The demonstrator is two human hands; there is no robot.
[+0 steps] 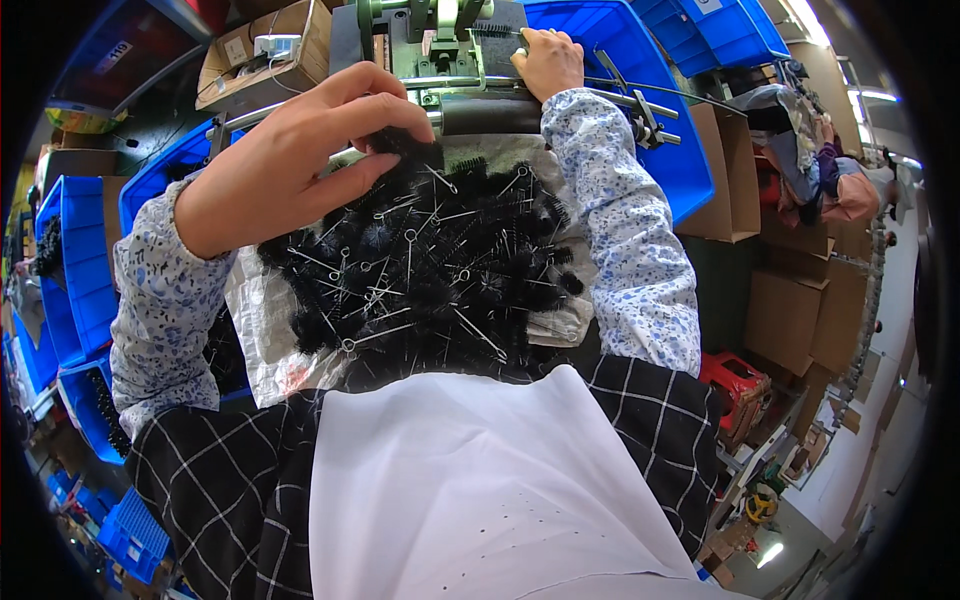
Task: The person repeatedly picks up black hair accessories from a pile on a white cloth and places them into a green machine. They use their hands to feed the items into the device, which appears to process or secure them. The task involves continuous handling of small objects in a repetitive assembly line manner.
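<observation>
A heap of small black-bristled wire brushes (420, 270) with looped metal ends lies in front of my body on pale sheeting (262, 335). At the heap's far left edge my left hand (310, 160) is closed, thumb and fingers around a black bristled brush (412, 148). Farther off, at the green and grey metal machine (445, 55), my right hand (553, 65) is closed with its fingertips pinching the end of a slim black wire brush (493, 31). That brush lies across the machine's top, pointing left. My right palm side is hidden.
A dark roller (490, 114) and metal rods cross the machine's near side. Blue bins stand to the right (690, 190) and left (80, 260). An open cardboard box (255, 60) sits back left. At the far right a person (845, 185) works near cardboard boxes (785, 315) and a red stool (735, 395).
</observation>
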